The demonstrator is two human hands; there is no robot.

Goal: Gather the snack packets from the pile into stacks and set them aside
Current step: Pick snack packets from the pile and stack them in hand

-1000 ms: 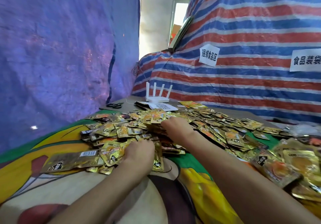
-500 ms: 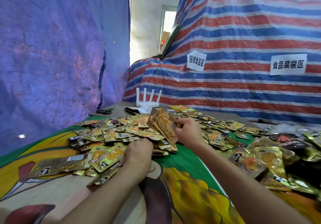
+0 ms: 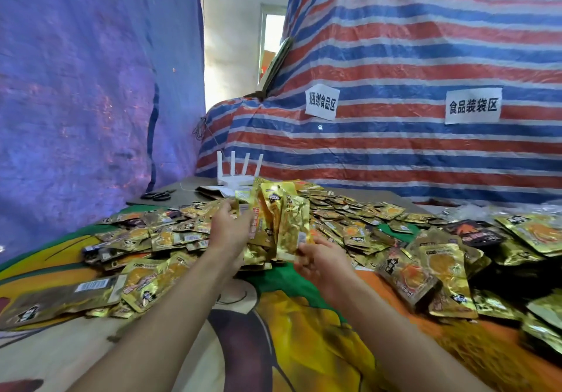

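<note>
Head view: you held a bunch of snack packets [image 3: 281, 218] upright over the pile [image 3: 365, 224] on the table [image 3: 273, 331].
Your left grip [image 3: 231, 227] clasped its left side; your right grip [image 3: 319, 259] pinched its lower edge.

Gold foil snack packets [image 3: 282, 218]; red-blue-white striped tarp [image 3: 410, 42]; violet-blue tarp [image 3: 85, 87]; white router [image 3: 235, 175]; black scissors [image 3: 158, 194].
</note>
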